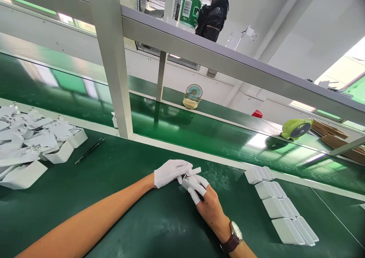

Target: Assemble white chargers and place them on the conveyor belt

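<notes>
small white charger piece (188,179), pinched between left hand (170,172) and right hand (205,203), both grips closed on it, low over green counter (137,212). done, seemingly: white charger bodies in rows (281,208). left: heap of loose white parts (28,144).

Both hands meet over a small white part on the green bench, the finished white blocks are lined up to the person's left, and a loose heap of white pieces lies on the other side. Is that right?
Not quite. The head view shows the row of white blocks to the person's right, and the loose heap of white pieces to the left. The rest holds: the left hand and right hand meet over a small white part on the green bench.
</notes>
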`<state>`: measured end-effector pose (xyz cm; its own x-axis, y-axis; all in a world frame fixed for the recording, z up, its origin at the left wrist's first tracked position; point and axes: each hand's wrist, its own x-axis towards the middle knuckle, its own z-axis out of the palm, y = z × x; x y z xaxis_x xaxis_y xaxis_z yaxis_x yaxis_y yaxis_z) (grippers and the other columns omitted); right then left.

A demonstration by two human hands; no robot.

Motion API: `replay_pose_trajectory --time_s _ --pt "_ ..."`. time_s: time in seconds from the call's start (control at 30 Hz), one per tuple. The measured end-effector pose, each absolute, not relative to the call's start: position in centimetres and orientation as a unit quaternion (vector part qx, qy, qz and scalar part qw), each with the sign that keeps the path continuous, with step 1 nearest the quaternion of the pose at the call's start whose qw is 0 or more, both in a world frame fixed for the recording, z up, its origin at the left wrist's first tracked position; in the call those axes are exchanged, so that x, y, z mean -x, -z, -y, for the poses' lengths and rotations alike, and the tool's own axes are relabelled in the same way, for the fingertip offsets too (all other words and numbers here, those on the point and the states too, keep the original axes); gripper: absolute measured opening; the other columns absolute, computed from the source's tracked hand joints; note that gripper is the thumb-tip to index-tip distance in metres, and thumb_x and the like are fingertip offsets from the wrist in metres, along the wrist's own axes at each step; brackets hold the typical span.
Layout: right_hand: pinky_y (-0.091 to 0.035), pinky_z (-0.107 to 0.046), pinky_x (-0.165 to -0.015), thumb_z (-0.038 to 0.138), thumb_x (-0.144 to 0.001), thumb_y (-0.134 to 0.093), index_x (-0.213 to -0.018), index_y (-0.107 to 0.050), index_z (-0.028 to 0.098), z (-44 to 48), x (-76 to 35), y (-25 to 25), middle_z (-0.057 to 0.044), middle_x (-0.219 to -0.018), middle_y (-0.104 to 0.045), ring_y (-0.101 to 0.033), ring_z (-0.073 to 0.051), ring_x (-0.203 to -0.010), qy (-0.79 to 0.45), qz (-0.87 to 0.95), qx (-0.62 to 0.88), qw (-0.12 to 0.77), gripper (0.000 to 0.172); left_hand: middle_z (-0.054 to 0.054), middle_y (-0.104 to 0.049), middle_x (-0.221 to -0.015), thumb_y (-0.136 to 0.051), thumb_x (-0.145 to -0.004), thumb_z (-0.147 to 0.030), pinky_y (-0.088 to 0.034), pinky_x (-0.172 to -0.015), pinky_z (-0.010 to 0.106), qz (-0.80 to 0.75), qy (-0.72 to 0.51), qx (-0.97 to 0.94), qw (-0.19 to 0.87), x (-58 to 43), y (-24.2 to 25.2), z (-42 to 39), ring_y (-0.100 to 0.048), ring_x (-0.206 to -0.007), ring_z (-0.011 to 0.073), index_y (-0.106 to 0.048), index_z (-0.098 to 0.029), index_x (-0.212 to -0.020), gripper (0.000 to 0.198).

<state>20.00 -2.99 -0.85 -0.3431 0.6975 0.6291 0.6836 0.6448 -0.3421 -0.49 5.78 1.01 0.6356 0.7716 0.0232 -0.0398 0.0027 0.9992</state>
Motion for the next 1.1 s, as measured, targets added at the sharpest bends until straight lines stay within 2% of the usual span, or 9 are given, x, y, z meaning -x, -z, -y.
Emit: replay_pose_trajectory --time_s 0.07,0.17,0.27,0.33,0.43,0.5,0.7,0.87,1.1 --pt "-0.063 -0.037 -0.091 0.011 -0.095 -0.058 -0.139 -0.057 0.033 3.0 -20.2 0.2 -0.008 -0.125 -0.066 -0.069 -0.022 -0.111 -0.004 0.812 0.415 0.411 0.050 0.011 -0.071 -0.106 -0.057 -0.093 -0.059 -0.050 -0.062 0.026 -0.274 -0.333 -0.615 0.660 0.4 -0.8 -5.9 -0.064 -0.071 0.0148 -0.072 -0.013 -0.106 0.049" --pt "-0.063 -0.040 -0.092 0.008 -0.092 -0.060 -0.136 -0.059 0.032 3.0 -21.0 -0.8 -0.008 -0.125 -0.067 -0.068 -0.024 -0.112 0.010 0.779 0.418 0.467 0.050 0.017 -0.071 -0.108 -0.062 -0.090 -0.058 -0.050 -0.058 0.025 -0.262 -0.379 -0.558 0.691 0.2 0.0 -6.5 -0.067 -0.100 0.0264 -0.067 -0.012 -0.116 0.053" --pt "-0.060 -0.047 -0.096 0.007 -0.091 -0.062 -0.135 -0.060 0.030 3.0 -21.4 -1.1 -0.009 -0.128 -0.066 -0.066 -0.028 -0.117 0.015 0.752 0.419 0.508 0.051 0.019 -0.070 -0.105 -0.068 -0.085 -0.060 -0.050 -0.056 0.025 -0.261 -0.404 -0.506 0.716 0.1 0.6 -6.9 -0.066 -0.108 0.0320 -0.064 -0.010 -0.118 0.061" --pt "-0.060 -0.046 -0.096 0.008 -0.092 -0.061 -0.136 -0.059 0.031 2.9 -21.3 -0.8 -0.009 -0.127 -0.067 -0.067 -0.027 -0.116 -0.010 0.775 0.413 0.479 0.050 0.018 -0.070 -0.106 -0.067 -0.084 -0.061 -0.050 -0.058 0.026 -0.264 -0.399 -0.517 0.709 0.2 0.4 -6.8 -0.067 -0.102 0.0292 -0.064 -0.010 -0.119 0.062" --pt "-0.062 -0.038 -0.093 0.012 -0.094 -0.059 -0.135 -0.060 0.032 2.7 -20.8 -0.2 -0.007 -0.119 -0.070 -0.069 -0.022 -0.110 -0.080 0.815 0.418 0.394 0.046 0.013 -0.071 -0.108 -0.070 -0.084 -0.055 -0.051 -0.063 0.029 -0.286 -0.375 -0.566 0.677 0.4 -0.5 -6.2 -0.065 -0.084 0.0195 -0.062 -0.013 -0.127 0.061" --pt "-0.061 -0.036 -0.093 0.012 -0.095 -0.058 -0.135 -0.060 0.032 2.7 -20.5 0.2 -0.007 -0.118 -0.070 -0.069 -0.021 -0.110 -0.095 0.811 0.425 0.391 0.045 0.011 -0.071 -0.109 -0.074 -0.082 -0.049 -0.050 -0.065 0.029 -0.301 -0.356 -0.579 0.668 0.3 -1.1 -5.7 -0.062 -0.081 0.0173 -0.060 -0.015 -0.131 0.061" --pt "-0.059 -0.039 -0.097 0.014 -0.096 -0.056 -0.137 -0.058 0.029 2.9 -20.5 1.1 -0.009 -0.129 -0.065 -0.064 -0.023 -0.119 -0.050 0.806 0.441 0.391 0.043 0.011 -0.074 -0.107 -0.076 -0.080 -0.049 -0.050 -0.066 0.030 -0.338 -0.332 -0.581 0.662 0.1 -1.3 -5.2 -0.064 -0.086 0.0208 -0.068 -0.015 -0.121 0.053" --pt "-0.061 -0.042 -0.093 0.026 -0.094 -0.064 -0.140 -0.051 0.023 2.8 -20.8 1.5 -0.013 -0.125 -0.066 -0.068 -0.025 -0.111 -0.052 0.762 0.491 0.419 0.048 0.011 -0.075 -0.108 -0.077 -0.080 -0.049 -0.053 -0.073 0.032 -0.342 -0.321 -0.577 0.669 0.2 -1.2 -5.4 -0.067 -0.086 0.0213 -0.069 -0.016 -0.121 0.053" --pt "-0.059 -0.039 -0.095 0.014 -0.097 -0.052 -0.139 -0.055 0.029 2.5 -20.3 0.3 -0.008 -0.123 -0.067 -0.066 -0.022 -0.110 -0.106 0.809 0.456 0.355 0.045 0.012 -0.073 -0.113 -0.075 -0.083 -0.046 -0.054 -0.084 0.035 -0.315 -0.320 -0.577 0.682 0.3 -1.1 -5.6 -0.067 -0.100 0.0253 -0.070 -0.016 -0.118 0.046"
